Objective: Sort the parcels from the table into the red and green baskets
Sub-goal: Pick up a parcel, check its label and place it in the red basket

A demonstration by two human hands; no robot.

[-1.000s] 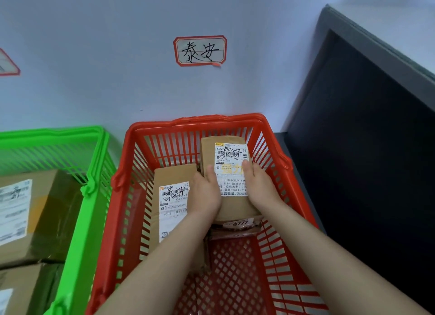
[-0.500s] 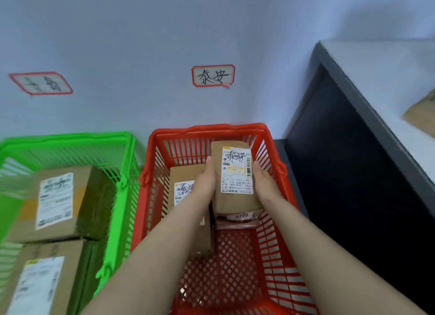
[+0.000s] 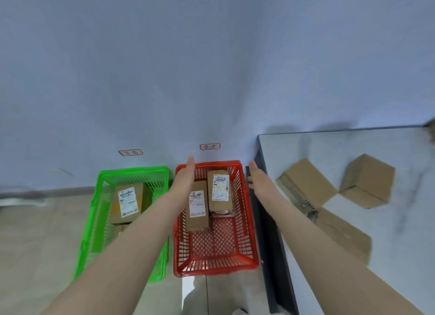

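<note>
Inside red basket [image 3: 211,270]: brown cardboard parcel [image 3: 220,205], white label [image 3: 220,188], black scribble.

Between your left hand [image 3: 187,176] and right hand [image 3: 256,180]: two parcels [image 3: 220,192] crowd the red basket [image 3: 211,270] below; bare mesh wristward. Table [image 3: 329,145] edge flanks your right hand.

Two baskets [image 3: 131,170] [image 3: 211,270], two wall labels [image 3: 130,152] [image 3: 210,146], three table parcels [image 3: 306,183] [image 3: 368,180] [image 3: 343,237] (more basketed).

left hand [image 3: 188,176] flat, right hand [image 3: 255,177] flat
</note>
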